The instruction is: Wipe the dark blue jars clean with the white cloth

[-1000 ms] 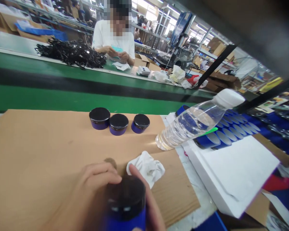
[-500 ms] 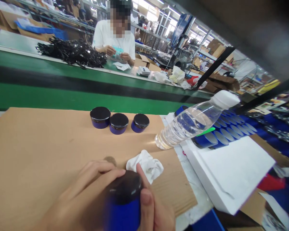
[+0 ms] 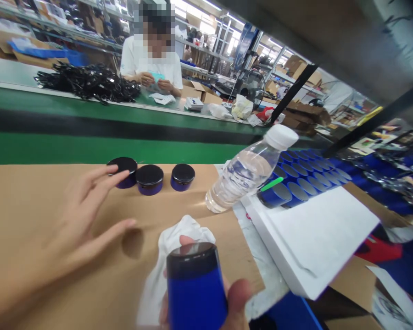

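At the bottom centre of the frame we see the right hand (image 3: pixel 227 305) wrapped around a blue jar (image 3: pixel 196 288) with a black lid, the thumb pressed on its right side and a fingertip showing just behind the lid. A white cloth (image 3: pixel 168 256) lies bunched between those fingers and the jar, spilling down to the left of it. The jar stands upright in the grasp, lid up, above the brown cardboard sheet (image 3: pixel 37 192) that covers the bench.

To the left, our left hand (image 3: pixel 86 206) is released, fingers spread and holding nothing; it hangs over the cardboard with its fingertips close to the nearest of three small black-lidded jars (image 3: pixel 149 178). We cannot tell whether a fingertip touches that jar. The three stand in a row at the far edge of the cardboard, the left two touching and the third a little apart.

Right of the row a clear water bottle (image 3: pixel 244 172) with a white cap leans over a white foam block (image 3: pixel 313 233). Behind the bottle, rows of blue tubes (image 3: pixel 296 183) lie packed side by side.

Beyond the cardboard runs a green conveyor belt (image 3: pixel 89 133). Across it, in the upper left, a person in a white shirt (image 3: pixel 151 64) handles something small with both hands, beside a heap of black cables (image 3: pixel 86 82).
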Available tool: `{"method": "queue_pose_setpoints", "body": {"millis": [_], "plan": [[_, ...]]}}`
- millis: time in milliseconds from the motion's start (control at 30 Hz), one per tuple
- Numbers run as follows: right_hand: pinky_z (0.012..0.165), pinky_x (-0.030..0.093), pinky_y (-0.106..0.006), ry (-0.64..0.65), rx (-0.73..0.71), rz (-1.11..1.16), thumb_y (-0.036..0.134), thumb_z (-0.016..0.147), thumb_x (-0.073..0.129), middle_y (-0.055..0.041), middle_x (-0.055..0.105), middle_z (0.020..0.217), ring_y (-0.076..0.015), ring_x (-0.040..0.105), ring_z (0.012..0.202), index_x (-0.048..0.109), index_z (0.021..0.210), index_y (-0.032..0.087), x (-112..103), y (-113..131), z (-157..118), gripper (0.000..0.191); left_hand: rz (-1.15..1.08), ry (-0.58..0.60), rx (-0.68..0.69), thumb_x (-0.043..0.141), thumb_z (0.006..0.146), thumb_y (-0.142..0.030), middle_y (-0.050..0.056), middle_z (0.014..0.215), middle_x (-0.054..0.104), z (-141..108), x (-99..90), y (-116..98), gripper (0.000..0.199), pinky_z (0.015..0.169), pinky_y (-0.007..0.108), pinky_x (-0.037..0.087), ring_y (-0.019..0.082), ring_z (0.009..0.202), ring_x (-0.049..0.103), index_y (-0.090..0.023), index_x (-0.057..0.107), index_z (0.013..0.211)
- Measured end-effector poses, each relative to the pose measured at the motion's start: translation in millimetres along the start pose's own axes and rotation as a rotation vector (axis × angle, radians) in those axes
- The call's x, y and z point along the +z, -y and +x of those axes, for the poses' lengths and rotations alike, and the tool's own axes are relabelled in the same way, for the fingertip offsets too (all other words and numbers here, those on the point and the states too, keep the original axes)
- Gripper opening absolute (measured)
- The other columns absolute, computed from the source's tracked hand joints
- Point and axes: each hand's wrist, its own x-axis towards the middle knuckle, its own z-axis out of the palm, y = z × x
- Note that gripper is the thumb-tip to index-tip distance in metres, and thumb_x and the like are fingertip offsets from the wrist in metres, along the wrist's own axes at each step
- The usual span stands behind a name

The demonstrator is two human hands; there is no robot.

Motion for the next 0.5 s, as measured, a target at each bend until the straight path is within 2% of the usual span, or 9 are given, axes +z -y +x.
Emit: {"method": "queue_pose_setpoints", "body": {"millis": [67,133,200,267,333,433,500], "plan": [[0.063,0.059,-0.023,0.041,0.061,0.013,0.078,0.063,0.078,-0.001,0.082,0.1,-0.0149,0.078,0.074,0.077,0.112,0.033,-5,6,0,0.068,0.083,0.0,0.091,0.05,0.087,-0.066,0.02,0.156,0.035,29,12.5,23,0.086,0.117,0.061,0.035,0.044,0.142,0.04,-0.012,0.037,0.153],[0.063,0.058,-0.025,0.082,0.123,0.013,0.083,0.065,0.071,-0.0016,0.082,0.103,-0.0163,0.078,0.075,0.075,0.119,0.033,-11,9,-3,0.074,0.118,0.041,0.103,0.049,0.08,-0.074,0.02,0.16,0.034,56,25.9,37,0.097,0.119,0.064,0.03,0.049,0.146,0.035,-0.014,0.037,0.155],[0.06,0.057,-0.026,0.11,0.149,0.025,0.086,0.066,0.066,-0.0028,0.082,0.103,-0.0178,0.077,0.075,0.073,0.122,0.034,-16,13,-7,0.077,0.152,0.14,0.114,0.047,0.077,-0.076,0.02,0.154,0.048,75,37.2,40,0.101,0.111,0.061,0.042,0.047,0.137,0.048,-0.015,0.036,0.157],[0.061,0.057,-0.025,0.102,0.137,0.053,0.086,0.066,0.068,-0.0027,0.082,0.101,-0.0169,0.077,0.075,0.075,0.12,0.031,-19,19,-11,0.077,0.184,0.222,0.134,0.045,0.081,-0.073,0.019,0.137,0.063,85,44.2,34,0.095,0.093,0.057,0.054,0.044,0.119,0.064,-0.015,0.038,0.156],[0.068,0.058,-0.021,0.086,0.139,0.079,0.082,0.066,0.072,-0.0003,0.082,0.1,-0.0138,0.077,0.077,0.077,0.117,0.026,-19,26,-14,0.076,0.207,0.22,0.128,0.039,0.089,-0.067,0.019,0.124,0.07,85,46.4,20,0.083,0.084,0.056,0.056,0.043,0.107,0.068,-0.015,0.043,0.153],[0.08,0.055,-0.014,0.103,0.178,0.056,0.079,0.071,0.073,0.0042,0.082,0.1,-0.0078,0.076,0.075,0.077,0.116,0.024,-20,33,-16,0.071,0.161,0.162,0.137,0.034,0.096,-0.06,0.021,0.132,0.066,71,40.1,-4,0.074,0.094,0.054,0.05,0.041,0.115,0.065,-0.014,0.04,0.153],[0.079,0.056,-0.018,0.097,0.188,0.004,0.081,0.075,0.067,0.0042,0.082,0.096,-0.0086,0.075,0.071,0.077,0.116,0.026,-23,33,-15,0.069,0.105,0.118,0.159,0.032,0.098,-0.056,0.022,0.145,0.055,56,31.1,-24,0.073,0.103,0.057,0.043,0.044,0.126,0.058,-0.014,0.028,0.158]]}}
